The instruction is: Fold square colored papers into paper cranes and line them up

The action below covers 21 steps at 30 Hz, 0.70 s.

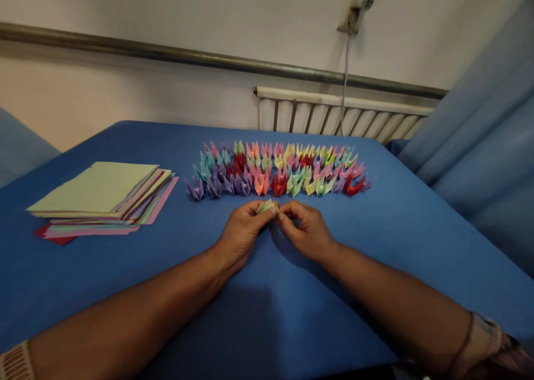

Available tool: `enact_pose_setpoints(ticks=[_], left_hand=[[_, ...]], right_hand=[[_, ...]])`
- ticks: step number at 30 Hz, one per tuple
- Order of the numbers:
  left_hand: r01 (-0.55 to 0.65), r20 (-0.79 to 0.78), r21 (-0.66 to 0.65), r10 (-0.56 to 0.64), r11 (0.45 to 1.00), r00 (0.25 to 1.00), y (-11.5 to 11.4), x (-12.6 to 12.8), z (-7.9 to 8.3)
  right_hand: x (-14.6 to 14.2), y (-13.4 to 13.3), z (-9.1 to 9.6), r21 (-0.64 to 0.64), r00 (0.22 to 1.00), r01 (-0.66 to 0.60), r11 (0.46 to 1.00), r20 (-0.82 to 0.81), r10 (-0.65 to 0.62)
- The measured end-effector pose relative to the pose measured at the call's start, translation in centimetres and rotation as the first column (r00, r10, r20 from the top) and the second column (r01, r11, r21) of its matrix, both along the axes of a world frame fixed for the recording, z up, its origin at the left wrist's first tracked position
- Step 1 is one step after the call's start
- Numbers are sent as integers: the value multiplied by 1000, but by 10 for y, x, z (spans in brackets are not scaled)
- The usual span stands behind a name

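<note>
Between my two hands is a small piece of folded pale yellow-green paper (266,206), partly hidden by the fingers. My left hand (242,230) is closed on it, thumb on the near side. At its right end, my right hand (306,228) pinches the paper between thumb and forefinger. Just beyond the hands, several rows of folded paper cranes (261,181) stand on the table in purple, pink, red, yellow, green and teal.
A stack of coloured paper sheets (95,188), pale yellow on top, lies on the left of the blue-covered table (200,324). Behind stand a radiator (325,113), a wall pipe (187,57) and a socket with a plugged-in cable (352,15). Blue curtain (484,124) hangs at right.
</note>
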<state>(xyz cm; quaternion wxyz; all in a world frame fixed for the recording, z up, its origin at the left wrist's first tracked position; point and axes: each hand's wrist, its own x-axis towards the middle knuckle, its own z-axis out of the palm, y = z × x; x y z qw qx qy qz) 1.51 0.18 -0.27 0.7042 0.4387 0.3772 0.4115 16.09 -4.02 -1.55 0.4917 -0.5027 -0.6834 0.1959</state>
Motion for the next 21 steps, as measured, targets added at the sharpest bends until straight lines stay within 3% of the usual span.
enact_pose_setpoints(ticks=[6, 12, 21], left_hand=[[36, 108, -57, -30, 998, 994, -1, 1, 3], [72, 144, -78, -60, 994, 988, -3, 2, 6], [81, 128, -21, -78, 996, 989, -3, -1, 7]], right_hand=[[-2, 0, -3, -22, 992, -33, 999, -125, 30], [0, 3, -1, 58, 998, 39, 998, -61, -35], [0, 7, -2, 77, 992, 58, 995, -117, -49]])
